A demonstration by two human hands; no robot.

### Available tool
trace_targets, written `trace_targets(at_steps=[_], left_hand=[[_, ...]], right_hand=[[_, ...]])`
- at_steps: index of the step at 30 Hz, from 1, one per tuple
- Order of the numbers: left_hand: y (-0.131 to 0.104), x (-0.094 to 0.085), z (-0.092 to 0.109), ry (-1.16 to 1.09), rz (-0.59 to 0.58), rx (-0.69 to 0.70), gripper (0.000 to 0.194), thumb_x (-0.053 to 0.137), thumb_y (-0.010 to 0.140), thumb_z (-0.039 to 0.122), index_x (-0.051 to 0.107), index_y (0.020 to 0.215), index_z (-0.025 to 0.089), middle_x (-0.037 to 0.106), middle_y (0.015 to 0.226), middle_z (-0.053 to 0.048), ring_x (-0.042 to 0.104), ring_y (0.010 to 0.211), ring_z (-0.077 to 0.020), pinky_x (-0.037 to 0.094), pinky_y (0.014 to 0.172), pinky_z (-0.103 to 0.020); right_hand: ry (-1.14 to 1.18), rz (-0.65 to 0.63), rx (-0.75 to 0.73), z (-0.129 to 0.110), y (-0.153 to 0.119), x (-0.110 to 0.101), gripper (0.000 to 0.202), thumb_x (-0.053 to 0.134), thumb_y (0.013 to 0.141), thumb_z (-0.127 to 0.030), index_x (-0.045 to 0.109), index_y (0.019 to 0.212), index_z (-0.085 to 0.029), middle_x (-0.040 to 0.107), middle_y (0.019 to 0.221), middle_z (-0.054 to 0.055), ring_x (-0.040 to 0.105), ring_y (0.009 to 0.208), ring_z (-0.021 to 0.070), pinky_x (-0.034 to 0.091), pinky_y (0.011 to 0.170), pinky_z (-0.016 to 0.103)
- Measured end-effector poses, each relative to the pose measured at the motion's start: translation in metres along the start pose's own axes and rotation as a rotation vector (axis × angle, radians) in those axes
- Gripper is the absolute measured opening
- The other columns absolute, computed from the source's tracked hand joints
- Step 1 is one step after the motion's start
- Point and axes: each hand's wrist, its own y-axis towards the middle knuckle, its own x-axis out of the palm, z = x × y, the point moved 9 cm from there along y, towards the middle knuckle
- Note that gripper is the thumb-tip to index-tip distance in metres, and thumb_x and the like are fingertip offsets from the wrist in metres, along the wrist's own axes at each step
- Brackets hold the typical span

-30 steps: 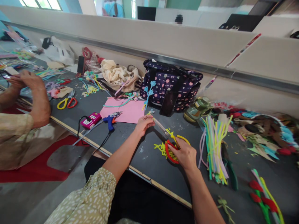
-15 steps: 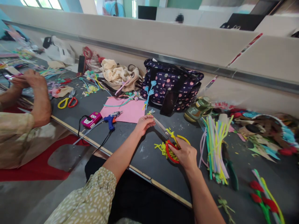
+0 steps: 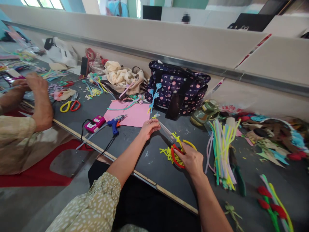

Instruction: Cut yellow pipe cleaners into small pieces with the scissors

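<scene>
My right hand (image 3: 193, 159) grips scissors (image 3: 173, 138) with one red and one yellow handle loop, the blades pointing up and left. At the blade tips, my left hand (image 3: 151, 129) is closed in a pinch; whatever sits between its fingertips is too small to make out. Below the scissors lies a pile of short yellow cut pieces (image 3: 166, 155) on the dark table. Just beyond my left hand are a pink sheet (image 3: 137, 116) and a blue flower stem (image 3: 153, 96).
A blue glue gun (image 3: 114, 126) and a magenta box (image 3: 95, 124) with cords lie left. Behind stand a dotted bag (image 3: 178, 83) and a jar (image 3: 204, 112). Pipe cleaners (image 3: 223, 154) and red flowers (image 3: 265, 191) lie right. A co-worker's hands (image 3: 36, 83) work at far left.
The scissor blades look slightly closer together than before. Both my hands stay in nearly the same place, and the co-worker's hands shift a little.
</scene>
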Motion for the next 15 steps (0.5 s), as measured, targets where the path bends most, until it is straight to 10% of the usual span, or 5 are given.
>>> trace_targets(at_steps=[15], left_hand=[[0.0006, -0.0045, 0.0001, -0.069, 0.031, -0.008, 0.028, 0.073, 0.062, 0.009, 0.059, 0.086, 0.014, 0.069, 0.072, -0.003, 0.069, 0.069, -0.017, 0.057, 0.062, -0.026]], right_hand=[[-0.006, -0.034, 0.086, -0.0004, 0.0032, -0.0016, 0.045, 0.053, 0.082, -0.053, 0.058, 0.109, -0.018, 0.068, 0.074, 0.002, 0.064, 0.066, 0.0151, 0.037, 0.054, 0.025]])
